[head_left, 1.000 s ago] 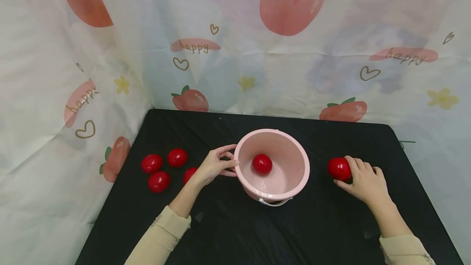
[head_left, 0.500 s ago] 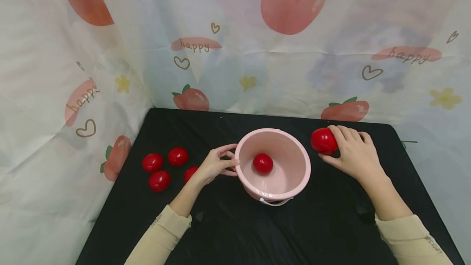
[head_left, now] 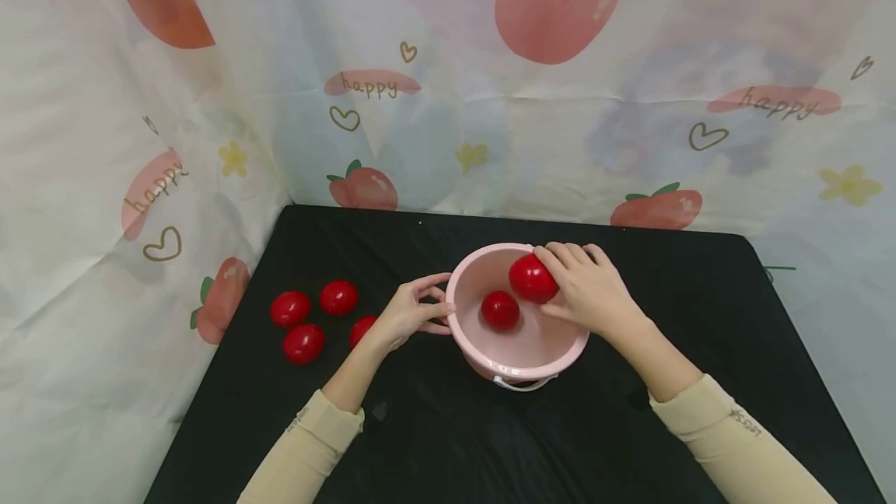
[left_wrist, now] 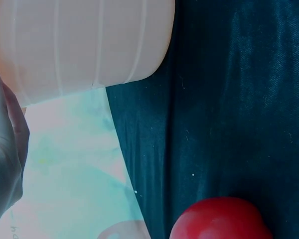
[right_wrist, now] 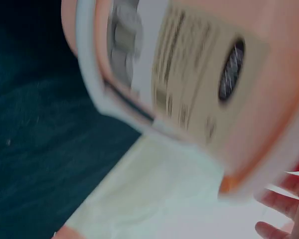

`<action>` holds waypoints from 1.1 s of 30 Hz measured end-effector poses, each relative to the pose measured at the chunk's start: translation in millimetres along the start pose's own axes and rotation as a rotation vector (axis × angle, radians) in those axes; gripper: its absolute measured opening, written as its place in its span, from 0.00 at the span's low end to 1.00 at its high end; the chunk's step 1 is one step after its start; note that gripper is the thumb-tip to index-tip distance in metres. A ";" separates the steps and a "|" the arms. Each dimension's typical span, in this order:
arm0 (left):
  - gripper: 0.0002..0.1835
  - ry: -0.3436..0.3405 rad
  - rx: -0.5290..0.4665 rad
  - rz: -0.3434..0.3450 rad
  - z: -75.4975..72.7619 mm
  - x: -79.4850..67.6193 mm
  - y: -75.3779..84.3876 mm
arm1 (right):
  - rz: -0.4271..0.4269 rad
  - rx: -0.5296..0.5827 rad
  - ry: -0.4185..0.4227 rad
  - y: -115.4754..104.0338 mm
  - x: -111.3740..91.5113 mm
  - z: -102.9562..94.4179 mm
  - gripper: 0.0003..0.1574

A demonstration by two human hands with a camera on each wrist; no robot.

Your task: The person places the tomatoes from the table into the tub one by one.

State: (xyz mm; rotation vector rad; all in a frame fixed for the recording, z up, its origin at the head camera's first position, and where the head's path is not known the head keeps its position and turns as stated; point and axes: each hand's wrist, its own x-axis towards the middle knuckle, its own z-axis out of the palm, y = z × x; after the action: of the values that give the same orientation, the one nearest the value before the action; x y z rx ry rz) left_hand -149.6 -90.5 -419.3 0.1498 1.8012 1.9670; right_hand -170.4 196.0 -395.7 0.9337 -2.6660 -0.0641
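My left hand (head_left: 413,311) touches the left side of the pink bucket (head_left: 516,372), thumb tip at its rim. In the left wrist view its fingers (left_wrist: 2,110) lie fairly straight near the ribbed bucket wall (left_wrist: 79,45). My right hand (head_left: 586,290) reaches over the right rim and grips a round, glossy red object (head_left: 532,278) inside the bucket's mouth. A second round red object (head_left: 500,310) lies on the bucket floor. The right wrist view catches the fingers (right_wrist: 276,201) past the rim, and the bucket's labelled side (right_wrist: 199,74), blurred.
Several more round red objects (head_left: 303,344) lie on the black cloth at the left, one (head_left: 361,330) partly behind the left forearm. The white bucket handle (head_left: 525,387) hangs at the front. A printed curtain (head_left: 448,138) stands behind and beside the table.
My right hand has carried a red object from the right of the table, up and left, into the bucket's mouth. The left hand and bucket have stayed in place.
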 end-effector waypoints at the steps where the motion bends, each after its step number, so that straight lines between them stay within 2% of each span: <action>1: 0.31 -0.001 0.000 0.000 -0.1 -0.2 0.1 | -0.021 0.003 -0.009 -4.1 2.5 2.6 0.54; 10: 0.31 -0.005 0.014 0.000 -0.3 -0.5 -0.5 | -0.148 0.062 -0.108 -33.3 18.8 31.4 0.53; 13: 0.31 -0.009 0.015 0.000 -3.1 4.2 -6.8 | -0.187 0.069 -0.133 -38.8 21.6 39.3 0.55; 19: 0.31 0.001 0.015 0.010 -6.8 11.4 -18.5 | -0.265 0.013 -0.181 -47.9 25.9 48.4 0.54; 27: 0.30 0.023 0.034 0.026 -6.1 11.1 -20.0 | -0.366 -0.112 -0.245 -59.3 31.4 57.0 0.51; 33: 0.31 0.025 0.037 0.031 -5.9 10.1 -20.2 | -0.393 -0.181 -0.317 -63.3 33.6 62.6 0.50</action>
State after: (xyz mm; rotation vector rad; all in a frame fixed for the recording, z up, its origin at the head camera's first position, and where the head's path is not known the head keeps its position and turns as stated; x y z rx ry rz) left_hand -155.5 -91.2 -441.8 0.1673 1.8624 1.9660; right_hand -176.4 121.7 -454.9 1.4727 -2.6439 -0.5751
